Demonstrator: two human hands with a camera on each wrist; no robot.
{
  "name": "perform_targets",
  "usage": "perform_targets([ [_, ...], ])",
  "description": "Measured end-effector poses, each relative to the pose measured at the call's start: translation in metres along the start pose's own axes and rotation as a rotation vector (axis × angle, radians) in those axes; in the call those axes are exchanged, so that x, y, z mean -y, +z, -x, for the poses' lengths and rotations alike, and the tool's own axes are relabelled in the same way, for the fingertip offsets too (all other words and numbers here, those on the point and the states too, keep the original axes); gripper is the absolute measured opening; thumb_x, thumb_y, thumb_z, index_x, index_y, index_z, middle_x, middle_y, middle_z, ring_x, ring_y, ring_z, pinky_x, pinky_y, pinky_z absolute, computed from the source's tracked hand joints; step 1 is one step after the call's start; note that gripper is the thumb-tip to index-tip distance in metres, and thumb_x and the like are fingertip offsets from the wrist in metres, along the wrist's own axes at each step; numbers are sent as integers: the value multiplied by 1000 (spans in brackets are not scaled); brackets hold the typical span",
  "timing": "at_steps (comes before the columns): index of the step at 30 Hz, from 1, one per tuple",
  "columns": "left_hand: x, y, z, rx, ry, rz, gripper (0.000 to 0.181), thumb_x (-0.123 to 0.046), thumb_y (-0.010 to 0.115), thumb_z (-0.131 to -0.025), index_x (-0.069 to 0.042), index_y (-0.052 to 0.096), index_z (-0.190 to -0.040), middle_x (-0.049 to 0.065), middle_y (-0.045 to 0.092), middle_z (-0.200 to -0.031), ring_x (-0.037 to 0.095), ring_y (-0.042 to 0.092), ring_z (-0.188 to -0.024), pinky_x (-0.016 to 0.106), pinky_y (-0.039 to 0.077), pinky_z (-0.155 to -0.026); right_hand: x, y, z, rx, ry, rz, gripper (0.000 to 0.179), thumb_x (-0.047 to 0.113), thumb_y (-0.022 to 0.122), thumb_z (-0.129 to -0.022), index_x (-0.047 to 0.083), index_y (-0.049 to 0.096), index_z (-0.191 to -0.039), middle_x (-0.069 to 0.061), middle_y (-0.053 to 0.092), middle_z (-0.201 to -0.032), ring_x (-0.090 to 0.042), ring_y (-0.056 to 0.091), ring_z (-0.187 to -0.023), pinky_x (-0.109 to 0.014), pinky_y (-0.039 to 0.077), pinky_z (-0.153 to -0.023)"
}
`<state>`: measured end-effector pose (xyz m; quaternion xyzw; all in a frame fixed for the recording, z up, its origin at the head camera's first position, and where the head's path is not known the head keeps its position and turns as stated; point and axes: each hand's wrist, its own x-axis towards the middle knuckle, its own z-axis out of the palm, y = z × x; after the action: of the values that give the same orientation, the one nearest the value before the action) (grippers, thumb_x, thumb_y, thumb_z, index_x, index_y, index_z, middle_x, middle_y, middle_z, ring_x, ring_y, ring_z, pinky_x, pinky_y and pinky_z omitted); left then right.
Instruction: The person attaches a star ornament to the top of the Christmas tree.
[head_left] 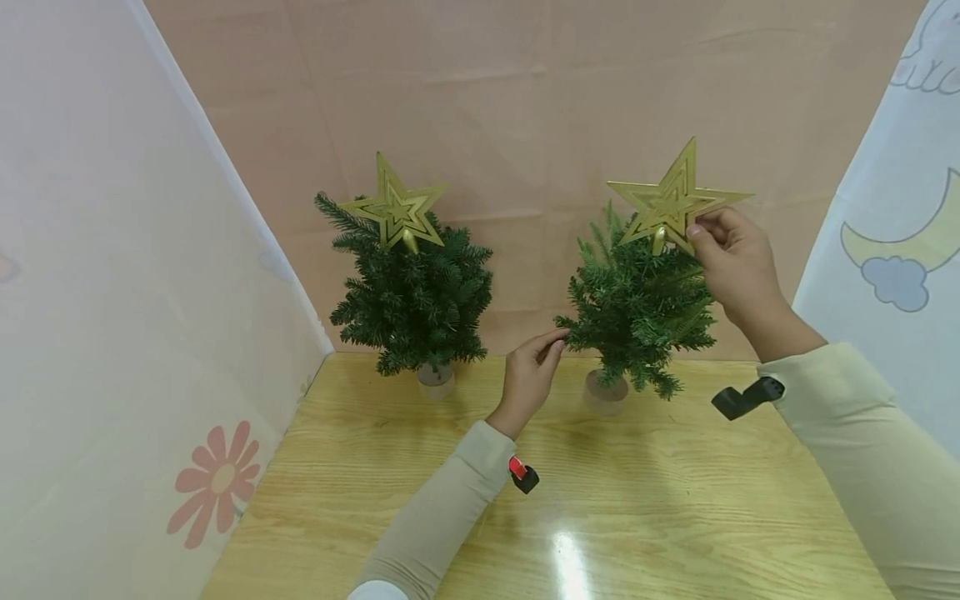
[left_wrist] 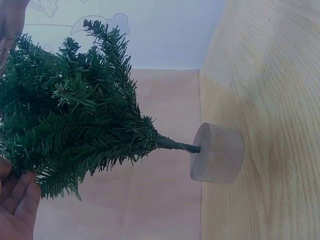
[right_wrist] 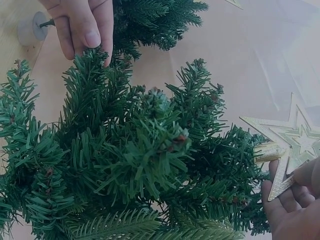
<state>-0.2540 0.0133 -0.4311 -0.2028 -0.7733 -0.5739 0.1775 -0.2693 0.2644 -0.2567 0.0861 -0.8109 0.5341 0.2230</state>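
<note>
A small artificial Christmas tree (head_left: 637, 308) stands upright on the right, on a round pale base (left_wrist: 220, 152). At its top is a gold star tree topper (head_left: 671, 200), its socket (right_wrist: 270, 151) down among the upper branches. Thumb and fingers of my right hand (head_left: 738, 258) pinch the star's lower right point. My left hand (head_left: 528, 375) pinches the tip of a side branch (right_wrist: 87, 67) on the tree's left. How deep the socket sits on the tree's tip is hidden by needles.
A second small Christmas tree (head_left: 420, 300) with its own gold star (head_left: 397, 208) stands to the left on a round base (head_left: 437, 379). Behind both trees hangs a pinkish-tan cloth (head_left: 525, 100). Patterned white cloths (head_left: 112, 333) flank the wooden table (head_left: 600, 517).
</note>
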Motion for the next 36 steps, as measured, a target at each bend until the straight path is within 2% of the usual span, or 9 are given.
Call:
perform_targets([
  [4,-2,-1,0,4,1,-13,30,-21,54,-101,-19,65,-129,1,66,-121,1,62,-105,17,52,-86,0,-1,0,2,3,0,17,20,52,-102,15,62,-115,16,62,-92,-4,38,-55,-16,35,-49],
  [7,-2,-1,0,4,3,-14,30,-20,54,-101,-20,65,-129,2,66,-121,2,62,-105,17,52,-86,1,-1,0,1,-7,19,17,20,52,-102,13,62,-114,15,62,-87,-4,36,-51,-17,33,-47],
  [13,0,-1,-1,-1,13,-16,29,-18,55,-101,-17,65,-128,6,66,-123,4,62,-106,17,52,-86,2,0,2,8,-24,37,24,20,52,-102,5,60,-119,18,63,-90,-5,41,-55,-17,34,-47],
  [15,0,-1,-1,-4,15,-23,29,-16,55,-101,-17,66,-128,5,66,-123,4,63,-106,17,52,-86,2,0,2,12,-32,47,27,21,52,-102,4,60,-122,19,63,-93,-5,45,-59,-17,35,-48],
  [21,0,-1,-1,-1,16,-19,29,-17,54,-101,-17,65,-128,2,66,-123,4,62,-106,17,52,-87,3,-2,1,21,-38,107,32,24,51,-103,0,58,-123,20,61,-91,-5,43,-56,-18,33,-46],
  [26,2,-1,0,0,23,-15,30,-20,53,-102,-17,65,-128,0,64,-125,3,62,-108,17,51,-88,4,-4,0,18,-6,100,33,25,50,-103,1,56,-124,21,60,-95,-1,55,-74,-14,39,-51],
  [29,2,-1,0,-2,26,-28,30,-20,54,-101,-17,65,-128,-1,64,-125,3,62,-108,17,51,-87,5,-5,0,12,11,83,32,26,50,-102,4,57,-124,18,61,-99,0,58,-86,-12,41,-58],
  [32,3,-1,-1,-5,33,-36,30,-20,53,-101,-16,65,-129,0,64,-125,3,62,-108,17,51,-87,6,-4,1,7,15,71,31,27,51,-102,6,58,-123,13,63,-103,-2,58,-89,-11,43,-62],
  [36,3,0,0,-3,43,-39,30,-19,53,-102,-14,65,-128,6,66,-123,4,62,-107,17,51,-87,6,-4,1,4,19,65,33,27,52,-102,4,58,-124,5,64,-107,-5,58,-90,-12,43,-64],
])
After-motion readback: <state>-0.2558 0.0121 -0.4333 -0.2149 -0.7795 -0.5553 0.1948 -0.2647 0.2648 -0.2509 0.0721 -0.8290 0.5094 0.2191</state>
